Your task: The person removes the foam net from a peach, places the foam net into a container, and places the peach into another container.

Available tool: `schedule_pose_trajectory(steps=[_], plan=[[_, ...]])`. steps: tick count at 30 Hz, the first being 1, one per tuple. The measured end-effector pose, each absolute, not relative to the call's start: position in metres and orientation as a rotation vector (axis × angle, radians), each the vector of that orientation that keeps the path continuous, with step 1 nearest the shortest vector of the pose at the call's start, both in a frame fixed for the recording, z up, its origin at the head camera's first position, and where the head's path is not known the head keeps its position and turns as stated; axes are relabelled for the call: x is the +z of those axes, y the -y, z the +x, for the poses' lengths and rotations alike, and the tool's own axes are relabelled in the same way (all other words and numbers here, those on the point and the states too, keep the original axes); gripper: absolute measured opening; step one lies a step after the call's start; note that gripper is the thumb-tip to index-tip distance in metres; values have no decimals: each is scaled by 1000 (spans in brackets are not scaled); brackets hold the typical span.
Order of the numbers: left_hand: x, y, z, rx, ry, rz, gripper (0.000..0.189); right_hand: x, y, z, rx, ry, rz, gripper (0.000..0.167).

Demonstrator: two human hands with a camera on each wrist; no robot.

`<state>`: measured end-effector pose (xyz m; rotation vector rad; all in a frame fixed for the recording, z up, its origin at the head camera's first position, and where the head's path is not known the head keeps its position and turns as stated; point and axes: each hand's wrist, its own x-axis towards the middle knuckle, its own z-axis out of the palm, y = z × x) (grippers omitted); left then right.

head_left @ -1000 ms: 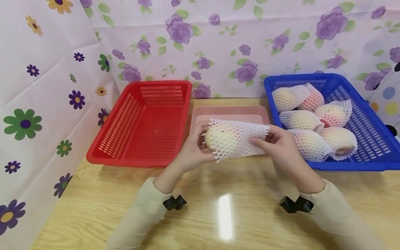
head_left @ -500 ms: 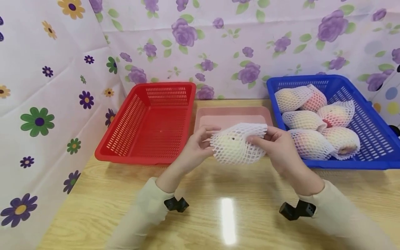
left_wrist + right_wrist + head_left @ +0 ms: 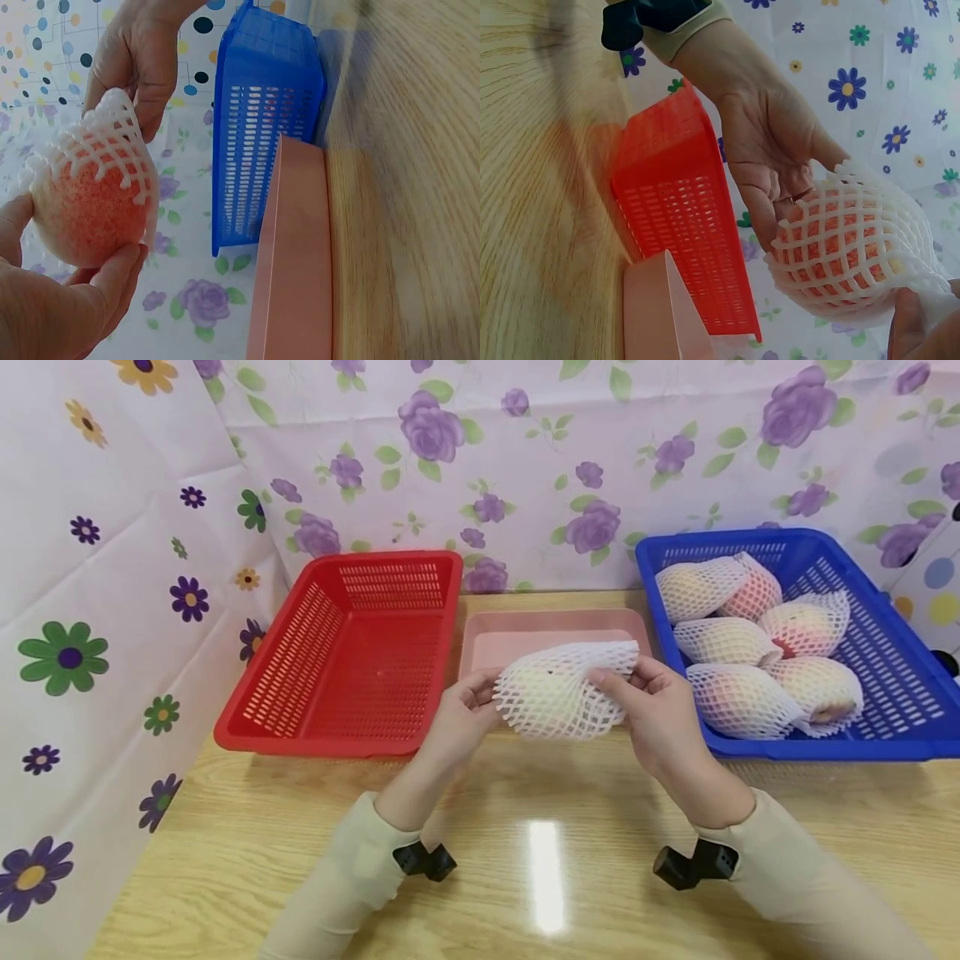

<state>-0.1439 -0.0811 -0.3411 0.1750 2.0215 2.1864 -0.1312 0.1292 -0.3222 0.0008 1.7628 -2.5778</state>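
A round red-and-yellow fruit [image 3: 97,217], apple-like, sits inside a white foam net sleeve [image 3: 558,693] above the pink tray. My left hand [image 3: 465,710] holds the fruit at its left end, thumb and fingers on either side of it in the left wrist view. On that side the net's edge leaves part of the red skin bare. My right hand [image 3: 663,718] pinches the gathered right end of the net between thumb and fingers. In the right wrist view, mesh covers most of the fruit, and only the right hand's fingertips [image 3: 907,322] show.
A red basket [image 3: 333,747] with nothing inside stands at the left. Behind the hands lies a shallow pink tray [image 3: 555,621]. At the right, a blue basket [image 3: 885,750] holds several net-wrapped fruits [image 3: 738,697]. Flowered cloth [image 3: 517,485] hangs behind the wooden table [image 3: 600,827].
The fruit has shifted rightward inside the net, whose left edge now covers more of it. My left fingers have changed their hold; my right hand still pinches the other end.
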Motion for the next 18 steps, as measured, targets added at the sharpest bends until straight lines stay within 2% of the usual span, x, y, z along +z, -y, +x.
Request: schedule_pose_trajectory(steps=[7, 15, 18], plan=[[-335, 76, -137, 2161, -1933, 222, 56, -315, -129, -131, -2654, -1705, -38, 12], [-318, 86, -134, 2055, -2008, 239, 60, -302, -130, -130, -2642, -1677, -200, 18], [-307, 93, -134, 2017, -2050, 202, 59, -298, -132, -131, -2591, -1805, -224, 16]])
